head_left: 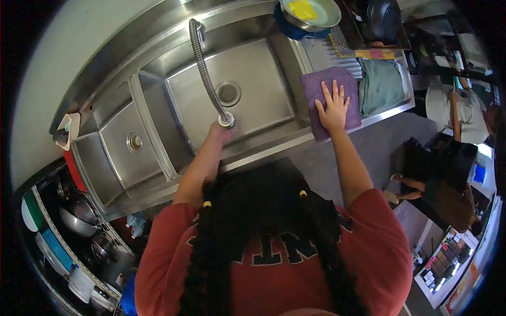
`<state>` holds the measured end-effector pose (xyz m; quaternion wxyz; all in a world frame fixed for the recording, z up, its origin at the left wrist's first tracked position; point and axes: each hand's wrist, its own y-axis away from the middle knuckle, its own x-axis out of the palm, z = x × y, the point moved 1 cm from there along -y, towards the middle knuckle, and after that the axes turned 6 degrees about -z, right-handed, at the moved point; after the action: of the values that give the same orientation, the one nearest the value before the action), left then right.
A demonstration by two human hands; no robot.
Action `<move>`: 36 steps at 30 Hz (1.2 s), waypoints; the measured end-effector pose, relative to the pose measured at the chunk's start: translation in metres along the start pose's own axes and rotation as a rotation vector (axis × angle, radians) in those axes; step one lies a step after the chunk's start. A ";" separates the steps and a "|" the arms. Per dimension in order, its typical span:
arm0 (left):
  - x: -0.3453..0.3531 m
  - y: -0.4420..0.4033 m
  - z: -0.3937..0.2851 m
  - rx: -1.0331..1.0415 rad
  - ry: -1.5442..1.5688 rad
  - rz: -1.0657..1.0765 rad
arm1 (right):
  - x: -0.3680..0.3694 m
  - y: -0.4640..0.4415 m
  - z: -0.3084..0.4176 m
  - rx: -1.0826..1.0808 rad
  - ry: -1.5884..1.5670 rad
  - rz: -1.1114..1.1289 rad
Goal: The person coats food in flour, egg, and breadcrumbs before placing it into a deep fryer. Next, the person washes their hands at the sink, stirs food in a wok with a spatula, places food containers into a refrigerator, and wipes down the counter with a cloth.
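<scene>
Dark braids point(203, 268) hung closest, over a red T-shirt point(295, 289) with block lettering. Beyond them, a stainless double sink: small basin point(113, 152) to the left, large basin point(261, 68) at centre with its drain strainer point(229, 94).

Left hand point(222, 135) at the front of the large basin, apparently clamped round the spray head point(226, 120) of a coiled metal hose point(203, 68); fingers largely hidden. Could not tell whether water ran. Right hand point(333, 110) open, fingers spread and apart, palm down on a folded purple towel point(313, 97). It pressed or rested there, pinching nothing. Towel lay at the sink's right front edge, partly over the ribbed drainboard point(321, 52), beside a folded green cloth point(382, 87).

Judged good handling: a firm hold behind the nozzle, since a springy hose could pull or swing; outlet aimed low into the basin, away from the towel; right palm flat, weight spread, so the fabric did not skid or bunch over the rim.

Past the drainboard, a metal bowl point(331, 21) with something yellow point(303, 9) inside. Off right, 2 people point(458, 113), well apart from both hands. Lower left, a wire rack point(113, 289) with cookware.
</scene>
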<state>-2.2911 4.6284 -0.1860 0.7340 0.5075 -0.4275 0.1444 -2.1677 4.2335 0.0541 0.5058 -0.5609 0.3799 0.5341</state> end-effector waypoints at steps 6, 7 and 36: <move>0.021 -0.054 -0.007 0.343 -0.321 -0.308 | -0.035 0.003 0.054 -0.205 -0.178 -0.055; 0.016 -0.065 -0.011 0.195 0.058 -0.220 | -0.018 0.013 0.069 -0.218 -0.416 0.012; 0.222 -0.014 -0.147 0.594 -0.603 -0.232 | 0.132 0.014 0.282 1.223 -2.459 0.745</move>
<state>-2.0797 4.7001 -0.0405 0.4100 0.7606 -0.5029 0.0230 -2.2234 4.5196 -0.0549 0.4993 0.6872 -0.0041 0.5276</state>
